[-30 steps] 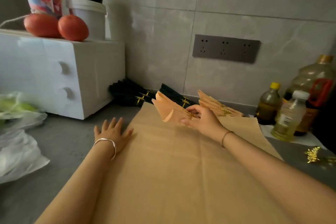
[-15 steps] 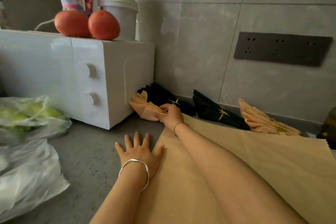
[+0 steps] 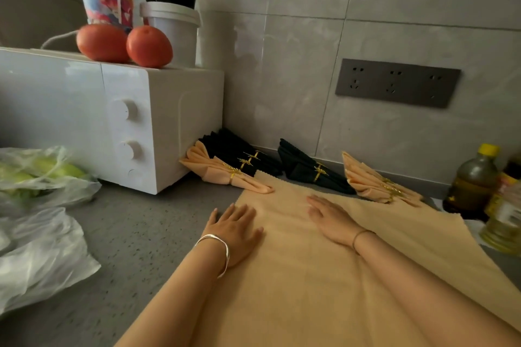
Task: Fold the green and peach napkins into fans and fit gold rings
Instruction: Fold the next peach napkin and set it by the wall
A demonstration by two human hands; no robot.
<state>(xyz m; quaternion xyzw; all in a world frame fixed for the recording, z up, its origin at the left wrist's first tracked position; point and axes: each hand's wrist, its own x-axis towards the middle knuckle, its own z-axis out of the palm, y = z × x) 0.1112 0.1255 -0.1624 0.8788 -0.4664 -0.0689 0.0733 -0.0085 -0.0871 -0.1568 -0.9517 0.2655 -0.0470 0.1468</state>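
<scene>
A flat peach napkin (image 3: 332, 276) lies spread on the grey counter. My left hand (image 3: 235, 229) rests flat on its left edge, fingers straight. My right hand (image 3: 331, 218) lies flat on the cloth near its far edge. A peach fan with a gold ring (image 3: 225, 173) lies by the microwave's corner, with dark green ringed fans (image 3: 239, 153) behind it. Another dark green fan (image 3: 313, 169) and a second peach fan (image 3: 377, 183) lie along the wall to the right.
A white microwave (image 3: 112, 118) stands at the left with two tomatoes (image 3: 124, 43) and cups on top. Plastic bags (image 3: 36, 205) lie at the front left. Oil bottles (image 3: 476, 183) stand at the right. A socket strip (image 3: 397, 82) is on the tiled wall.
My right hand carried the ringed peach fan left, set it by the microwave, let go and came back flat onto the spread napkin. My left hand stayed on the napkin's edge.
</scene>
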